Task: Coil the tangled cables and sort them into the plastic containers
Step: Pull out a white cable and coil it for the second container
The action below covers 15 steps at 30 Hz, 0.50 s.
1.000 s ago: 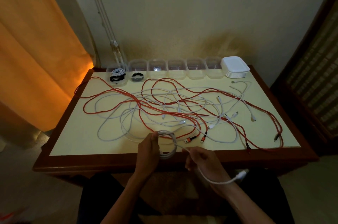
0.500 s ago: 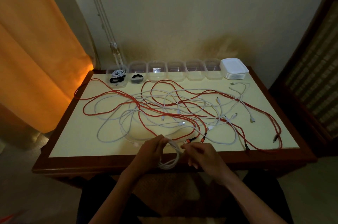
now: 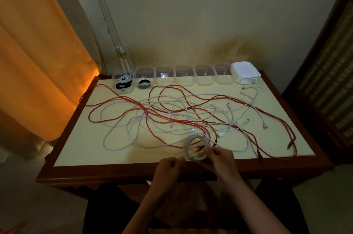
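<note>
A coiled white cable (image 3: 188, 147) hangs over the table's near edge, and my right hand (image 3: 219, 157) grips it at its right side. Just left of the coil, my left hand (image 3: 170, 165) has curled fingers that seem to pinch the cable's loose tail; a white plug tip (image 3: 148, 182) shows below that hand. A tangle of red cables (image 3: 145, 111) and white cables (image 3: 116, 128) spreads over the table. Several clear plastic containers (image 3: 184, 76) stand in a row at the back. The leftmost container (image 3: 123, 82) holds a white and a black coil; the second container (image 3: 144, 81) holds a black coil.
A stack of white lids (image 3: 245, 72) sits at the back right, next to the containers. The cream table top (image 3: 76, 144) has a dark wooden rim. An orange curtain (image 3: 38, 61) hangs to the left and a dark cabinet (image 3: 328, 81) stands to the right.
The white coil has passed from my left hand to my right hand and moved right, over the table edge. My left hand has drawn back toward me, away from the coil.
</note>
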Each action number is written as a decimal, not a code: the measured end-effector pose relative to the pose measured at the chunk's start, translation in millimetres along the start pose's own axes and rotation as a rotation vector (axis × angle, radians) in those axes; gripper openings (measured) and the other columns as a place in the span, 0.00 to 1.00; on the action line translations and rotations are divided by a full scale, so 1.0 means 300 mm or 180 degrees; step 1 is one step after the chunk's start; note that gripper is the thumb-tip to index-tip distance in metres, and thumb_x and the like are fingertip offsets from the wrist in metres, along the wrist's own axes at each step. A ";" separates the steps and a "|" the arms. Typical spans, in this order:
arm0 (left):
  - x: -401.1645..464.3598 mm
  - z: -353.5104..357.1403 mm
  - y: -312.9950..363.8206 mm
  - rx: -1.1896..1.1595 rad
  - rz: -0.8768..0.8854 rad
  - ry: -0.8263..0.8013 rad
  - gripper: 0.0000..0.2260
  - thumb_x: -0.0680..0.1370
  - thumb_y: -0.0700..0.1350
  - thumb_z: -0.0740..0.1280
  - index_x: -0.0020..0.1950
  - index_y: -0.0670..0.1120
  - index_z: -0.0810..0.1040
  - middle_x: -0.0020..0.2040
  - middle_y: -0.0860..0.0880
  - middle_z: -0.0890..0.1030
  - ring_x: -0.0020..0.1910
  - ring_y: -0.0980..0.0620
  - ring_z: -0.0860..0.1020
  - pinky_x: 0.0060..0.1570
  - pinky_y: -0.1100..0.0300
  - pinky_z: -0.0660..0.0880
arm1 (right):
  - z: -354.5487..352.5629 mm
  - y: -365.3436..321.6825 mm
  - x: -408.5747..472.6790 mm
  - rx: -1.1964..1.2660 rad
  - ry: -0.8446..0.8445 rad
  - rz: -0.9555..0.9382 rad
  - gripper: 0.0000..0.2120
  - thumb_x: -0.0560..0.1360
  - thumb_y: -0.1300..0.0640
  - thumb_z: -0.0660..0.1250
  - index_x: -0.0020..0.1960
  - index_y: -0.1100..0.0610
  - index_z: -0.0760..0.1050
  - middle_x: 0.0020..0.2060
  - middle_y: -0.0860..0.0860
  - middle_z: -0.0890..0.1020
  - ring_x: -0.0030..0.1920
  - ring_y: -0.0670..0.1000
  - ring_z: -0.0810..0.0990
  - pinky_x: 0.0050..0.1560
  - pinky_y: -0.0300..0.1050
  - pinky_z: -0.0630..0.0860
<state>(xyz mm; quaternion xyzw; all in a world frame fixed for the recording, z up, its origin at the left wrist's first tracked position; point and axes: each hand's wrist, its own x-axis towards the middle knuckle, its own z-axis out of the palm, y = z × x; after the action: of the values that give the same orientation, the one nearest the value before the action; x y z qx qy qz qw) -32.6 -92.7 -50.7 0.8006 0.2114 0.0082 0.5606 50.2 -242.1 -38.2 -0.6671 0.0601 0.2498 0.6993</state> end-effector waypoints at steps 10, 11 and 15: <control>-0.027 -0.040 -0.065 0.0464 0.0347 0.0041 0.10 0.79 0.41 0.66 0.40 0.54 0.79 0.41 0.54 0.79 0.43 0.62 0.77 0.41 0.66 0.74 | 0.040 0.007 -0.067 0.1353 -0.0079 0.0839 0.09 0.81 0.65 0.59 0.55 0.70 0.74 0.47 0.67 0.83 0.48 0.63 0.84 0.48 0.55 0.81; -0.029 -0.043 -0.063 0.0542 0.0359 0.0240 0.11 0.78 0.41 0.67 0.40 0.56 0.79 0.41 0.55 0.79 0.43 0.63 0.77 0.42 0.67 0.74 | 0.044 0.015 -0.073 0.1272 -0.0106 0.0813 0.09 0.82 0.65 0.58 0.55 0.69 0.74 0.47 0.67 0.83 0.48 0.64 0.84 0.48 0.55 0.80; -0.040 -0.055 -0.069 0.0263 0.0068 0.0462 0.07 0.75 0.41 0.71 0.41 0.51 0.85 0.39 0.55 0.84 0.40 0.61 0.82 0.43 0.65 0.78 | 0.052 0.041 -0.095 0.0745 -0.0215 0.0535 0.10 0.82 0.62 0.59 0.55 0.68 0.75 0.47 0.64 0.85 0.48 0.62 0.85 0.47 0.53 0.80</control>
<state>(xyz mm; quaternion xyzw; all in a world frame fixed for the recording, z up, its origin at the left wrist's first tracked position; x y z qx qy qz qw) -54.4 -76.1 -60.6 0.8225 0.2431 0.0635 0.5103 16.3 -234.8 -35.9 -0.5648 0.1208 0.3211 0.7505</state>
